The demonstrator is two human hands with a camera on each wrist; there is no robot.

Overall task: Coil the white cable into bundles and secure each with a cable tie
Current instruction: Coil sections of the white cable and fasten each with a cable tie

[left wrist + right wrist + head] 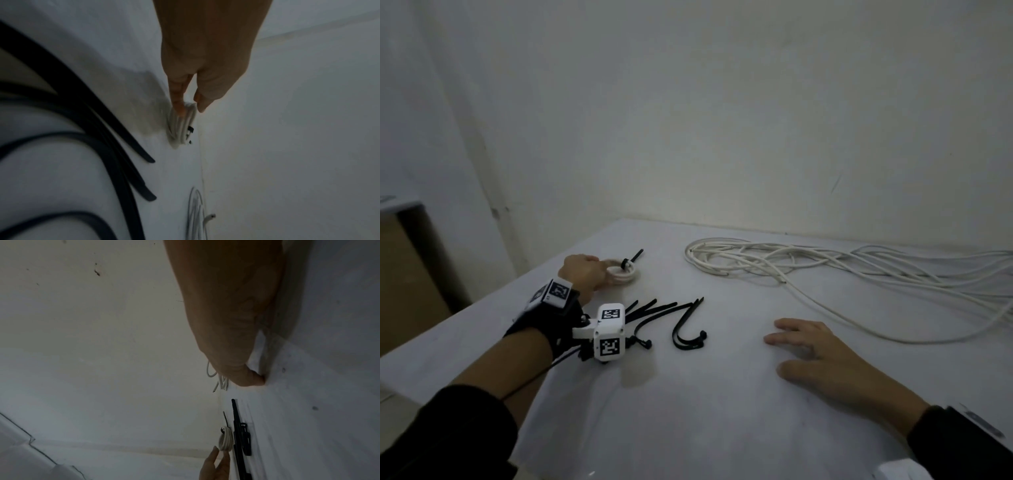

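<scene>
One tied bundle (pixel 621 274), centre-left, sits pinched in your left hand (pixel 582 274); your right hand (pixel 822 356) lies flat, empty. The white cable (pixel 756 260), upper right, lies uncoiled, with the cable ties (pixel 688 345) unused.

One bundle (pixel 628 278), one loose cable (pixel 714 270); ties (pixel 683 320) — several

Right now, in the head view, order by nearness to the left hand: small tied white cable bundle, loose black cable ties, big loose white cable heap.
1. Small tied white cable bundle: pinched by fingers of the left hand.
2. Loose black cable ties: beside the wrist.
3. Big loose white cable heap: far right.
</scene>
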